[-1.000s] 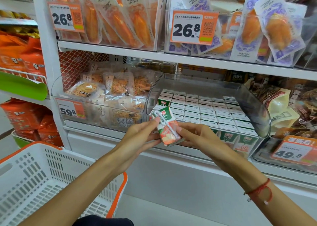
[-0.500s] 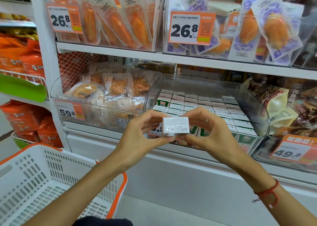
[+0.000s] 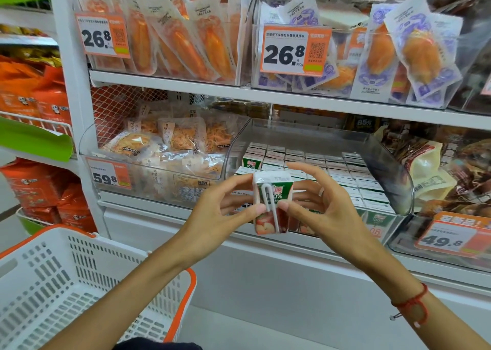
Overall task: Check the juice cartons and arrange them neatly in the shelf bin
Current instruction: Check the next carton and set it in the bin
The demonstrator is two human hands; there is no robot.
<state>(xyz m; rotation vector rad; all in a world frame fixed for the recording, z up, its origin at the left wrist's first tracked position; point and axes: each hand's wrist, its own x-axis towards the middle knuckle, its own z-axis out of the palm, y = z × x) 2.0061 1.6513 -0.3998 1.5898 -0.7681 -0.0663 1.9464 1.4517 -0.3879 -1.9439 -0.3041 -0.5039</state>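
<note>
I hold one small juice carton (image 3: 273, 203) upright in front of the shelf; it is green and white with a fruit picture and a wrapped straw on its near face. My left hand (image 3: 220, 211) pinches its left side with thumb and fingertips. My right hand (image 3: 318, 206) pinches its right side, with the upper fingers spread over the top. Behind it stands the clear shelf bin (image 3: 398, 179), filled with several rows of the same cartons (image 3: 332, 169) standing with white tops up.
A white basket with an orange rim (image 3: 66, 283) sits at lower left. A clear bin of snack packs (image 3: 164, 153) stands left of the juice bin, brown bags (image 3: 451, 169) to its right. An upper shelf (image 3: 265, 94) with hanging packs overhangs the bins.
The carton turned in my fingers: tilted with its straw side showing, then end-on with a white face toward me, now upright with the straw side facing me. Both hands stayed in front of the bin.
</note>
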